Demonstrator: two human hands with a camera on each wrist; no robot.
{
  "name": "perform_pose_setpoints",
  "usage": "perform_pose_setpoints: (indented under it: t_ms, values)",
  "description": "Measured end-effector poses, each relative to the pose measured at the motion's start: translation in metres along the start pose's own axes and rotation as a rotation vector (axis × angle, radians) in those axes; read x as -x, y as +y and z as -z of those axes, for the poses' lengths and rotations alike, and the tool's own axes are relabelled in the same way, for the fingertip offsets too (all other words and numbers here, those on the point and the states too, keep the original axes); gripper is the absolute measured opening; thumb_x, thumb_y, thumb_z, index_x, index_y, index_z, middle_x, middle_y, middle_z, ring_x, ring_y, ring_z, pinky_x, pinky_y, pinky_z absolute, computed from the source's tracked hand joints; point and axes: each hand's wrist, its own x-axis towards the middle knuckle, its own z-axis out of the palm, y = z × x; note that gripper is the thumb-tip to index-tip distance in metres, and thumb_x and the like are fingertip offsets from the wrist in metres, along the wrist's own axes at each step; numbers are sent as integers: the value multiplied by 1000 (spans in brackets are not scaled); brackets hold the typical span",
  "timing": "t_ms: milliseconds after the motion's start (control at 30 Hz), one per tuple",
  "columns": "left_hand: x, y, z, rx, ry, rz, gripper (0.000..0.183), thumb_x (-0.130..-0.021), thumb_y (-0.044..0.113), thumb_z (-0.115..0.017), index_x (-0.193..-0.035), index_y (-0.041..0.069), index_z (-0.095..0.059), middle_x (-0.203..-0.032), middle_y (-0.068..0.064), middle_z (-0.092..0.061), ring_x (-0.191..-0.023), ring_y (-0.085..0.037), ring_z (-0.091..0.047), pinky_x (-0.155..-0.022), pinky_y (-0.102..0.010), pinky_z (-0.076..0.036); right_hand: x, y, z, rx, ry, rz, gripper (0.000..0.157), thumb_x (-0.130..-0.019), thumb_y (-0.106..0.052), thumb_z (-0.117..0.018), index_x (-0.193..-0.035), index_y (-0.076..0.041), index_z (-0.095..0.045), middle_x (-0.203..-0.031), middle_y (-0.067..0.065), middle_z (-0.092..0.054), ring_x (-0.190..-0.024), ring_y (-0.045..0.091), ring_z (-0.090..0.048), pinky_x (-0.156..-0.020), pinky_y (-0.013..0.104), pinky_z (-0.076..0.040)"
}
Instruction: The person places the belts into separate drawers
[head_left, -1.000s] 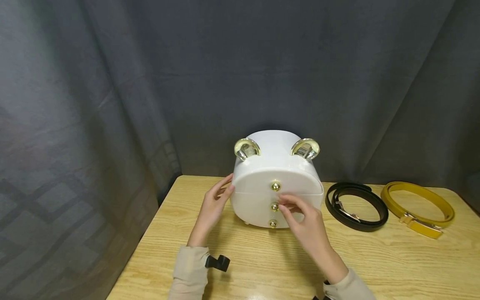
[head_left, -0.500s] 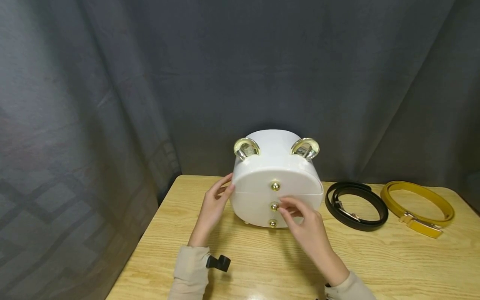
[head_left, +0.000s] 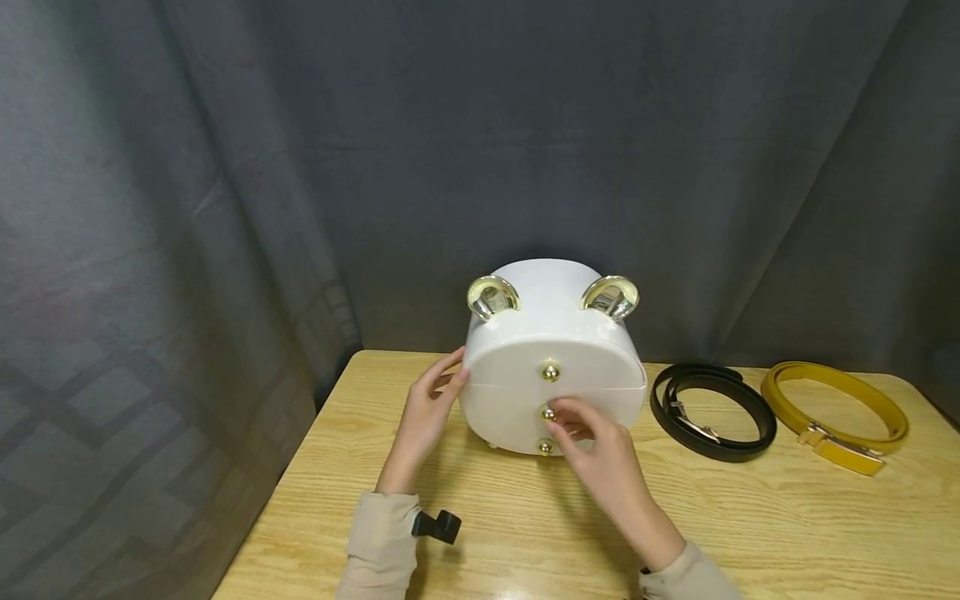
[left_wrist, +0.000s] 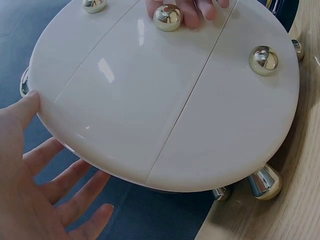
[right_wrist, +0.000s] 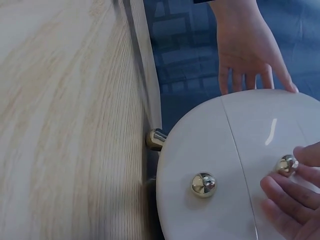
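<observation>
A glossy white rounded drawer box (head_left: 551,317) stands on gold feet, with two gold ear-shaped pieces on top. Thin seams divide its front into drawers, and three round gold knobs run down the middle. My left hand (head_left: 429,408) rests against the box's left edge, thumb at the front rim and fingers spread along the side, as the left wrist view shows. Thumb and fingertips of my right hand (head_left: 600,446) pinch the middle knob (right_wrist: 287,165). The lower knob (right_wrist: 203,184) sits just under that hand, and the top knob (head_left: 551,372) above it.
On the wooden table (head_left: 750,533), right of the box, lie a coiled black belt (head_left: 716,450) and a coiled yellow belt (head_left: 847,458), both with metal buckles. A grey curtain (head_left: 562,150) hangs close behind the table.
My right hand has shifted slightly left, its fingertips coming from beside the middle knob onto it. The left hand and the box stay in place.
</observation>
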Motion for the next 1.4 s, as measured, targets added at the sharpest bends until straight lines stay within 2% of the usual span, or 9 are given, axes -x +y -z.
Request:
perform_pose_setpoints:
  t_ms: [533, 733, 1067, 1400]
  values:
    - [0, 1, 0, -18, 14, 13, 42, -100, 34, -60, -140, 19, -59, -139, -2, -56, -117, -26, -58, -91, -43, -47, -5, 1, -6, -35, 19, -45, 25, -75, 3, -83, -95, -6, -71, -90, 1, -73, -76, 14, -69, -69, 25, -56]
    - [0, 1, -1, -22, 16, 19, 41, -100, 36, -60, -139, 22, -60, -138, 0, -57, -115, -24, -59, -90, -43, -48, -7, 0, -7, 7, 41, -30, 22, -74, 0, -85, -89, -7, -70, -85, 0, -72, -73, 12, -69, -67, 26, -57]
    - [-1, 1, -1, -33, 25, 2, 41, -100, 32, -61, -139, 19, -60, -137, -4, -58, -114, -26, -60, -88, -41, -48, -6, 0, -8, 15, 67, -5, 22, -73, 3, -85, -86, -7, -70, -86, 2, -73, -71, 13, -69, -66, 25, -56]
    - [-2, 1, 0, 28, 28, 26, 41, -99, 29, -63, -138, 16, -61, -137, -7, -59, -112, -29, -61, -92, -45, -47, -4, 0, -7, 22, 69, 17, 23, -73, 4, -85, -85, -8, -70, -83, 0, -73, -69, 11, -68, -64, 26, -57]
